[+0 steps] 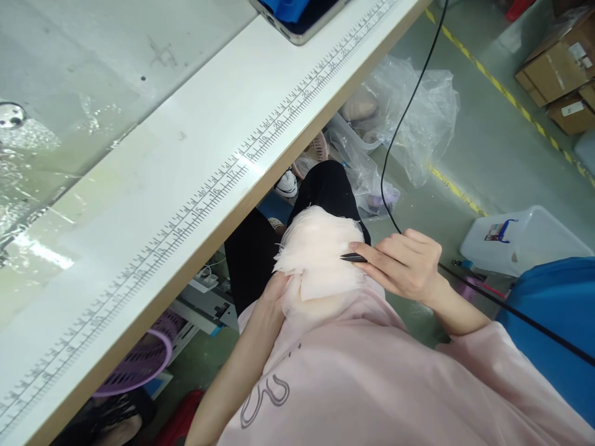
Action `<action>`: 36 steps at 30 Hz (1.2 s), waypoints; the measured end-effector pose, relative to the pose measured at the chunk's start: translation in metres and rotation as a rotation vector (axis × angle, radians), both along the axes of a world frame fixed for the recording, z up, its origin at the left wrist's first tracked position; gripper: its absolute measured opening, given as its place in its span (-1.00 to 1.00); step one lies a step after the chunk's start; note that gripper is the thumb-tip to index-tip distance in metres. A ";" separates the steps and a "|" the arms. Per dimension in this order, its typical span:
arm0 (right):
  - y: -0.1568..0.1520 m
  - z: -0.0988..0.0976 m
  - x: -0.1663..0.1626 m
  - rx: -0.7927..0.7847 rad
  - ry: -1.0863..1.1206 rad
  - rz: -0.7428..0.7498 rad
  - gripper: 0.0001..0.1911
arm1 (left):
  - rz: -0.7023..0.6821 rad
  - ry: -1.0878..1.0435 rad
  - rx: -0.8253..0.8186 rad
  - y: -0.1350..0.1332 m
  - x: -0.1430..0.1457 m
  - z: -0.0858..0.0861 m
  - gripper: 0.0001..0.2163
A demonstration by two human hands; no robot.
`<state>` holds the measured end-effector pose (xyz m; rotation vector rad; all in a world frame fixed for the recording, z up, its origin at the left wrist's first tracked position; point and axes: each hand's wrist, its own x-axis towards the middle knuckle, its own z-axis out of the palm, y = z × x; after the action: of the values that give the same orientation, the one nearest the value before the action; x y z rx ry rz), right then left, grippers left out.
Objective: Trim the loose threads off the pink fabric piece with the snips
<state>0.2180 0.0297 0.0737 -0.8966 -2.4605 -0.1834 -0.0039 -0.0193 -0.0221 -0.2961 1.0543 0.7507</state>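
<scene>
A bundle of pale pinkish-white, thin fabric pieces with frayed edges and loose threads lies over my lap. My left hand grips the bundle at its near left edge, with most of the fingers hidden beneath the layers. From the right, my right hand reaches over the fabric, closed around a small black pointed tool that looks like thread snips. Its slim tip points left, just over the fabric; I cannot tell whether it touches. The rest of the tool is inside the fingers.
A white worktable with a printed ruler edge runs diagonally on the left; a phone lies on it. A black cable hangs at the right. Around stand a purple basket, plastic bags, a white bin and cardboard boxes.
</scene>
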 end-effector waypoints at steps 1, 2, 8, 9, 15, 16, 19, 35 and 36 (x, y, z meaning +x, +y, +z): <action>0.000 0.000 0.000 0.003 -0.002 0.000 -0.74 | 0.007 -0.009 -0.003 0.000 0.000 -0.001 -0.74; 0.000 0.000 0.000 0.005 -0.005 0.000 -0.74 | 0.011 -0.014 -0.007 0.000 0.000 -0.001 -0.74; -0.001 0.000 -0.001 0.016 -0.010 -0.001 -0.74 | 0.049 -0.032 -0.016 0.002 0.001 -0.003 -0.74; -0.001 0.000 -0.001 0.015 -0.010 0.000 -0.74 | 0.058 -0.036 -0.018 0.002 0.001 -0.002 -0.73; -0.001 0.000 -0.001 0.030 -0.010 -0.005 -0.73 | 0.077 -0.067 -0.058 0.001 0.001 0.001 -0.72; -0.001 0.000 -0.001 0.032 -0.012 -0.007 -0.73 | 0.077 -0.090 -0.070 0.001 0.001 0.001 -0.73; -0.002 0.000 -0.001 0.031 -0.017 -0.008 -0.73 | 0.085 -0.134 -0.094 0.002 0.001 0.000 -0.72; -0.003 0.000 -0.001 0.041 -0.018 -0.009 -0.72 | 0.075 -0.172 -0.048 0.004 0.001 0.003 -0.64; -0.003 0.000 -0.001 0.043 -0.016 -0.007 -0.72 | 0.082 -0.171 -0.054 0.004 0.000 0.001 -0.64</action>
<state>0.2172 0.0270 0.0735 -0.8895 -2.4593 -0.2458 -0.0036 -0.0155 -0.0208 -0.4445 0.9052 0.7577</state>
